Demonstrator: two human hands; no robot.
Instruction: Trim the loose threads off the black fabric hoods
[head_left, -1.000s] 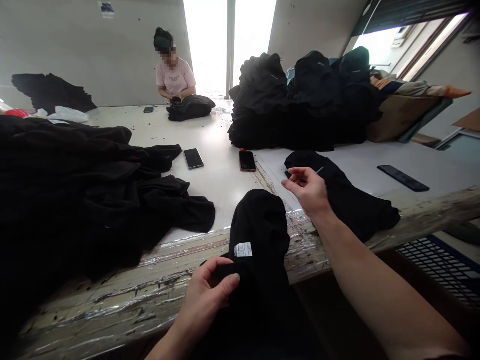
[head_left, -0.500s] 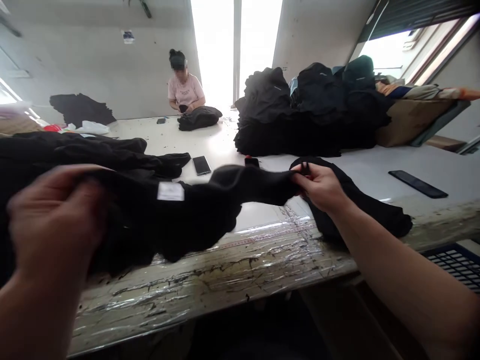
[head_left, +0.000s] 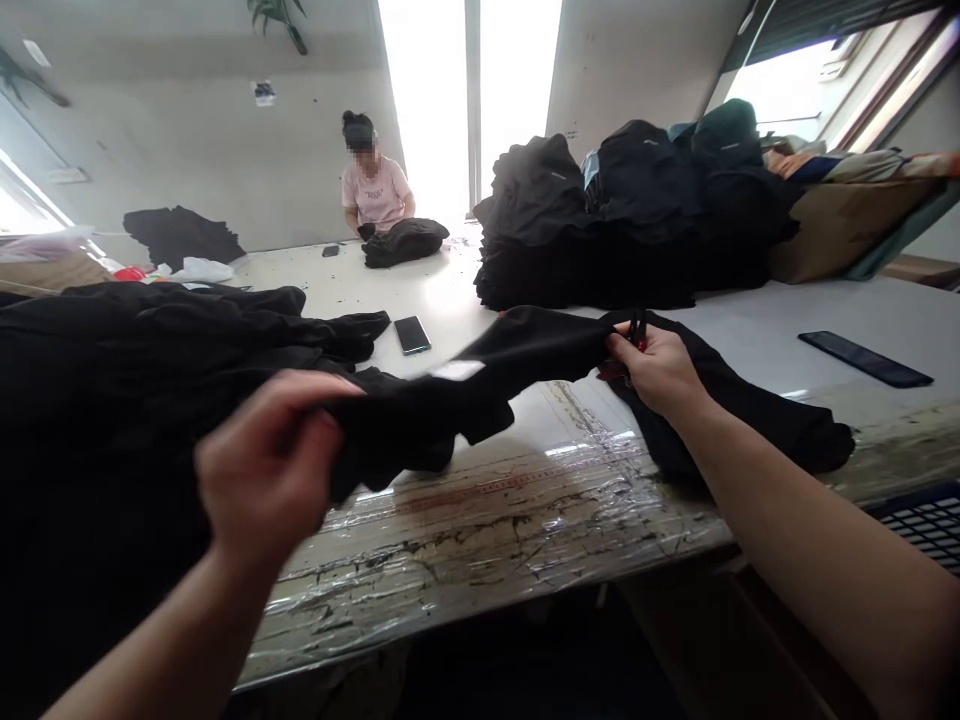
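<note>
A black garment [head_left: 525, 350] is stretched above the table between my two hands, a white label [head_left: 457, 370] showing near its middle. My left hand [head_left: 270, 460] grips its left end, the fingers closed and slightly blurred. Its right end is pinched by my right hand [head_left: 656, 365], which also holds a small black-and-red tool [head_left: 639, 330], apparently thread snips, with dark tips pointing up. Under and beyond my right hand lies another black garment [head_left: 750, 400], flat on the table. To the left, a large heap of black garments [head_left: 150, 340] spreads beside my left hand.
The white table [head_left: 450, 295] has a plastic-wrapped front edge [head_left: 480, 540] with a measuring tape along it. Phones lie behind the garment [head_left: 412, 335] and at right [head_left: 862, 358]. Tall piles of dark clothes [head_left: 600, 230] stand at the back. Across the table a person [head_left: 377, 190] handles black cloth.
My left hand has moved right, closer to my right hand, so the garment spans a shorter distance. Its label has shifted right and tilted. The tool in my right hand shows more clearly.
</note>
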